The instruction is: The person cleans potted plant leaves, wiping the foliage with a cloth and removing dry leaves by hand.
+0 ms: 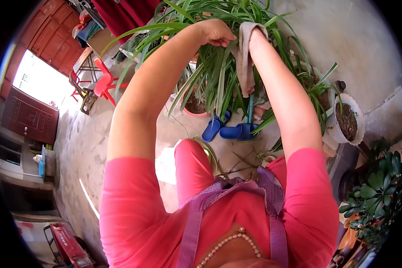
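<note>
My left hand (218, 33) is closed, its fingertips pinched at a long green leaf (219, 67) of a bushy, strap-leaved potted plant. A grey-beige cloth (244, 62) is wrapped over my right hand (256, 37) and hangs down among the leaves. The cloth hides most of the right fingers, which appear closed around it and the foliage. Both hands are close together at the top of the plant, arms stretched forward. Below the leaves, a reddish pot (195, 107) with soil is partly visible.
Blue slippers (231, 130) lie on the concrete floor below the plant. A white pot (346, 119) of soil stands at right, above a dark-leaved plant (376, 192). Red chairs (104, 81) are at the upper left, and a red wheeled item (70, 245) is at the lower left.
</note>
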{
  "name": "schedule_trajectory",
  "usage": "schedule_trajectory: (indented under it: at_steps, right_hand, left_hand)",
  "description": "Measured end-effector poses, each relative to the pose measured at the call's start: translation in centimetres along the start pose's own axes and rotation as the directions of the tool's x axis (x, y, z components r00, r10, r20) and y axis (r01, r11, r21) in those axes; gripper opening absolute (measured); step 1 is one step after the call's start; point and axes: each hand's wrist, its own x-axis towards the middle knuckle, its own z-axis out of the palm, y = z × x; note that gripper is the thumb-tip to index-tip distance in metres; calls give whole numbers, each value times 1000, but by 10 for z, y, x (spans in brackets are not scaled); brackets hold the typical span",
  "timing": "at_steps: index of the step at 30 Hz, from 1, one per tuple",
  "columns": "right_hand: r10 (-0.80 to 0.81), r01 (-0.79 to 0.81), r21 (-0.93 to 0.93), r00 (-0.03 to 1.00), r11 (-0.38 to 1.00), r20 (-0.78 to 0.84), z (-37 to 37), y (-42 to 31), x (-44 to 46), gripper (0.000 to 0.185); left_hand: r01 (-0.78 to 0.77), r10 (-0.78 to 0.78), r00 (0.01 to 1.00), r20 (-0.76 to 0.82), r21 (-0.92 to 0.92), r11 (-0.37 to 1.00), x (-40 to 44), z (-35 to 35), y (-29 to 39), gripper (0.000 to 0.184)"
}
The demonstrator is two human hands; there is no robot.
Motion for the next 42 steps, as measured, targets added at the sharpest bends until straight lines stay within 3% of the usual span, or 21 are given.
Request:
schedule_trajectory:
  at_steps: [4, 14, 21, 23, 26, 27, 30, 31, 34, 36, 38, 39, 42]
  right_hand:
    - [153, -158, 292, 987, 943, 38, 13, -5, 18, 25]
    - [248, -310, 441, 949, 842, 193, -2, 23, 16, 20]
    - [348, -369, 126, 923, 921, 164, -34, -11, -71, 18]
    - [347, -376, 139, 917, 916, 196, -39, -4, -74, 14]
    - [400, -405, -47, 865, 913, 304, -52, 4, -78, 11]
    - [377, -358, -119, 863, 926, 337, -59, 6, -85, 8]
    - [248, -248, -35, 938, 968, 243, -67, 12, -115, 8]
    - [224, -174, -193, 934, 966, 280, -70, 12, -122, 8]
    - [180, -158, -127, 966, 979, 185, -77, 17, -142, 8]
    - [80, 44, -437, 962, 898, 261, -86, 15, -150, 7]
    - [-5, 292, -708, 926, 643, 377, -97, 6, -169, 7]
    - [114, -64, -198, 961, 978, 252, -103, 14, -174, 6]
    - [86, -190, 324, 947, 927, 310, -122, 37, -176, 5]
  left_hand:
    - [-12, 13, 998, 55, -3, 1000, 5, 3, -4, 17]
    - [13, -15, 998, 58, 44, 999, -3, 2, -5, 18]
    - [-22, 31, 997, -75, 122, 992, -15, 8, -4, 20]
    - [-39, 55, 993, -103, 150, 988, -17, 8, -8, 20]
    - [-49, 86, 985, -153, 227, 973, -22, 11, -13, 20]
    - [-45, 91, 982, -164, 261, 964, -24, 13, -14, 20]
    - [-47, 124, 978, -166, 404, 914, -25, 19, -19, 21]
    - [-48, 136, 978, -161, 458, 888, -24, 20, -21, 22]
    - [-46, 158, 975, -155, 560, 827, -24, 22, -27, 26]
    - [-71, 194, 970, -147, 593, 802, -25, 22, -32, 27]
    - [-81, 210, 966, -150, 596, 799, -25, 18, -37, 27]
    - [-80, 207, 966, -155, 583, 809, -24, 17, -40, 27]
    - [-69, 175, 957, -230, 407, 911, -30, 17, -41, 26]
